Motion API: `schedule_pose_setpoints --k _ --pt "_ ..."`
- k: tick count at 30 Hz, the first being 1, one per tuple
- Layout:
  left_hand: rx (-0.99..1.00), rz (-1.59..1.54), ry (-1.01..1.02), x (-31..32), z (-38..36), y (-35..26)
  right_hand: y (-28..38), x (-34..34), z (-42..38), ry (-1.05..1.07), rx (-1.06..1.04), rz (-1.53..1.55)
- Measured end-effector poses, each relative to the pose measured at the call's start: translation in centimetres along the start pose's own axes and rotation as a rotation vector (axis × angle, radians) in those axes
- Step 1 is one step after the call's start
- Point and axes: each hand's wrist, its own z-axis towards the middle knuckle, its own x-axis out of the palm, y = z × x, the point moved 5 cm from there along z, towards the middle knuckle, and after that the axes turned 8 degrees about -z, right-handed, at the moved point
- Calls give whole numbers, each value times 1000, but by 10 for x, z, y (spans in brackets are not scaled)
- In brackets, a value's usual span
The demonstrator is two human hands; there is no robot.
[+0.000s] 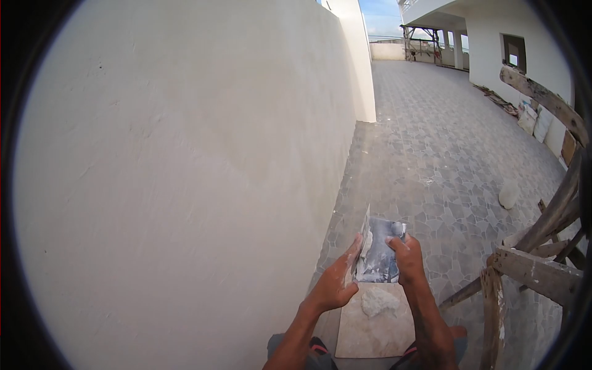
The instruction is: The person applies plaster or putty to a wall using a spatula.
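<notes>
My right hand (409, 258) is closed on the right edge of a wide metal putty blade (381, 251), its thumb on the face. That blade is grey, shiny and smeared with white putty. To its left, my left hand (336, 282) grips a second, thin putty blade (364, 242), seen almost edge-on and coated white along its side. The two blades meet or overlap in this view. Below both hands lies a tan board (376, 339) with a lump of white putty (379, 301) near its far end.
A tall plastered wall (185, 154) runs close along my left. Rough wooden trestle timbers (536, 271) stand near on my right. Grey patterned paving (431, 142) stretches ahead, with a pale lump (509, 194) on it. Sacks (535, 120) and planks lean by the building at right.
</notes>
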Motion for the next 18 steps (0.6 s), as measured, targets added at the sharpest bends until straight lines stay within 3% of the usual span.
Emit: schedule_pose_setpoints --k 6,12,18 --pt "-28 91 85 10 4 4 -3 -6 6 54 8 -11" --pt "116 325 -121 14 5 6 -1 -2 3 62 24 134" --pt "101 338 -205 9 3 -3 3 2 -6 61 104 269"
